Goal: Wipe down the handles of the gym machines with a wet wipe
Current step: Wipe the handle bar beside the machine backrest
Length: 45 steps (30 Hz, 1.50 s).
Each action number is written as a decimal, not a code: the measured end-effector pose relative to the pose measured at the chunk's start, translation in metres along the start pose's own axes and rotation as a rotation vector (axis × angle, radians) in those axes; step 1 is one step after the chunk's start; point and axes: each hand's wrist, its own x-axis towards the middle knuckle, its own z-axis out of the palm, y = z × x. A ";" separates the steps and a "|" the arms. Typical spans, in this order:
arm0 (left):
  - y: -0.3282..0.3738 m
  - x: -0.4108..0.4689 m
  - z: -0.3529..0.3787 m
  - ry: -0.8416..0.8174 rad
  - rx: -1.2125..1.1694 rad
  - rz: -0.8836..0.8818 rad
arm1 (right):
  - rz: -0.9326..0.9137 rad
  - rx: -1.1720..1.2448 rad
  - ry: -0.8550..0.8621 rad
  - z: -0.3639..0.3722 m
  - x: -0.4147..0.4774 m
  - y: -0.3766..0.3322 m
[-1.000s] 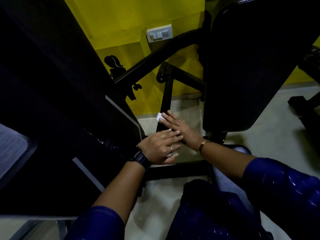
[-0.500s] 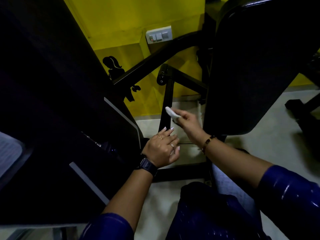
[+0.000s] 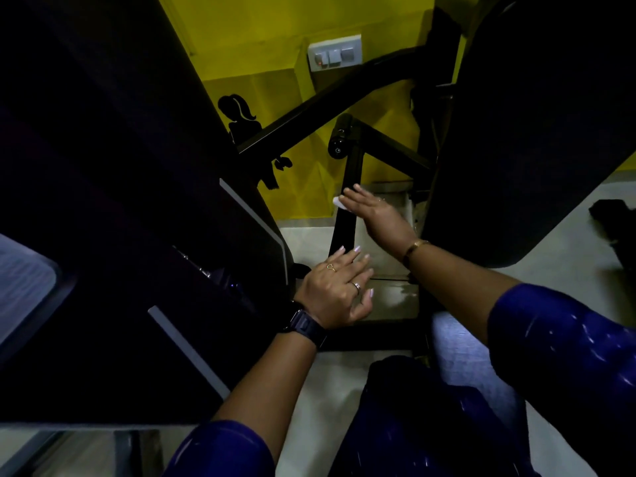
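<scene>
My right hand (image 3: 373, 210) has gone from pinching the limp, slippery wipe (image 3: 338, 201) to pressing it flat-fingered against the upright bar (image 3: 344, 228), while my left hand (image 3: 339, 290) lies slack and empty.

right hand (image 3: 373, 213) flattened, pressing wipe (image 3: 339, 202) on bar (image 3: 345, 232), left hand (image 3: 335, 292) spread
</scene>
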 end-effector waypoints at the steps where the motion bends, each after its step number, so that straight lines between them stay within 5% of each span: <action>1: 0.000 0.000 0.000 0.004 -0.002 -0.001 | 0.033 0.030 0.009 0.001 0.003 -0.002; 8: 0.000 -0.001 0.004 0.034 -0.022 -0.022 | 0.028 0.308 0.057 0.010 -0.058 -0.044; 12: -0.001 -0.001 0.004 0.045 -0.028 -0.017 | -0.064 0.211 0.093 0.012 -0.054 -0.028; 21: -0.003 -0.003 0.004 0.018 -0.034 -0.008 | 0.127 0.180 0.064 0.009 0.011 0.011; 28: -0.004 -0.003 0.005 0.029 -0.039 0.008 | -0.068 0.405 0.053 0.005 -0.063 -0.045; 37: -0.004 -0.002 0.004 0.035 -0.038 0.023 | -0.034 0.071 0.010 -0.002 0.003 0.000; 45: -0.004 -0.002 0.004 0.006 -0.066 -0.002 | -0.054 0.197 0.068 0.000 -0.004 -0.008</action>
